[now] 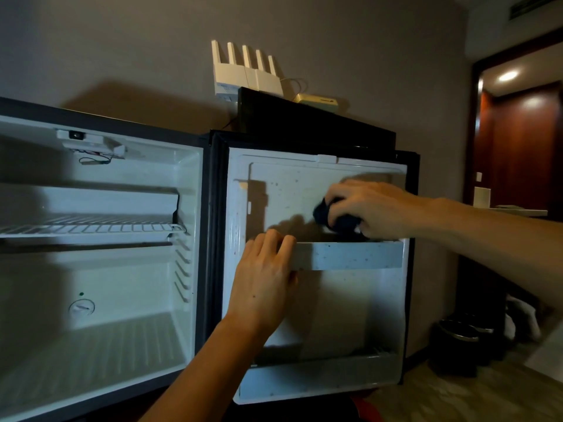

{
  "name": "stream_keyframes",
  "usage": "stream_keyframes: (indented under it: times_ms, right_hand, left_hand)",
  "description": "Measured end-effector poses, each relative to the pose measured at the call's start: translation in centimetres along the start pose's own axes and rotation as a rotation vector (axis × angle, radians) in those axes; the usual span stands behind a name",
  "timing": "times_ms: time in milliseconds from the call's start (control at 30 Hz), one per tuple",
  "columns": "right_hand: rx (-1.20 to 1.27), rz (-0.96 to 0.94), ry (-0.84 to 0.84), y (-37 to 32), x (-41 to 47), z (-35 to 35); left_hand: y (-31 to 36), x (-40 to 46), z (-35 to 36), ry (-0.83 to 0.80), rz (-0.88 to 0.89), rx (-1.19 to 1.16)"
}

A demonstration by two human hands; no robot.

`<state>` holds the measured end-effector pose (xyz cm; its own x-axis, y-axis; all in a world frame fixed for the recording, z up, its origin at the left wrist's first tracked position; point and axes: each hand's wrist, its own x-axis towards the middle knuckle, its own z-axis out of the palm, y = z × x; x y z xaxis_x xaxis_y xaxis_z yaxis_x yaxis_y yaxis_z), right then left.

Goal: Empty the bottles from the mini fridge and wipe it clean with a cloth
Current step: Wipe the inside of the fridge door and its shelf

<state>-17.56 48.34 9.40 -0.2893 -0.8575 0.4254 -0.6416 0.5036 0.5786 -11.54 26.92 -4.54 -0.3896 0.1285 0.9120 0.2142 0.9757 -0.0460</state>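
While the left hand [264, 281] grips the door shelf rail [347, 255] of the mini fridge [100, 269], the right hand [370, 207], just above it, presses a bunched dark cloth [323, 213] against the speckled door liner [292, 190].

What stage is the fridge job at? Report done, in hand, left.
Done: no bottles show in the mini fridge or on its wire shelf. In hand: the right hand presses a dark cloth on the upper door liner; the left hand grips the door shelf rail. Left: specks remain on liner and rail.
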Motion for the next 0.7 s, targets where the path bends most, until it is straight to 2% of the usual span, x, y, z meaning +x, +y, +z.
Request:
stream_keyframes:
  times_ms: [100,167,233,333,400,533,567,633,700]
  right_hand:
    - [0.061,0.225,0.337,0.1,1.1,0.0]
    - [0.034,0.236,0.427,-0.9,1.1,1.0]
    - [-0.028,0.042,0.381,-1.6,0.1,2.3]
    - [-0.105,-0.237,0.112,-1.1,-1.0,2.5]
    - [-0.151,-0.237,0.065,-0.1,-0.7,1.8]
    - [-0.060,0.179,0.401,0.5,1.0,1.0]
    - [-0.025,0.223,0.451,0.2,1.3,1.3]
    - [-0.015,0.131,0.426,-0.5,1.3,2.4]
    - [-0.054,-0.082,0.276,-0.9,0.6,3.0]
  left_hand:
    - [0.0,0.0,-0.3,-0.013,0.012,0.012]
    - [-0.4,-0.2,-0.7,-0.020,0.064,0.054]
    - [-1.4,-0.6,-1.2,-0.040,0.171,0.177]
    - [-2.9,-0.7,-2.2,-0.060,0.257,0.367]
    - [-2.9,-0.6,-2.2,-0.064,0.250,0.392]
    - [-1.5,-0.8,-1.6,-0.024,0.149,0.306]
    - [-1.4,-0.8,-1.5,-0.011,0.130,0.298]
    - [-1.4,-0.7,-1.4,0.013,0.121,0.295]
    - [-1.4,-0.4,-1.4,0.036,0.124,0.299]
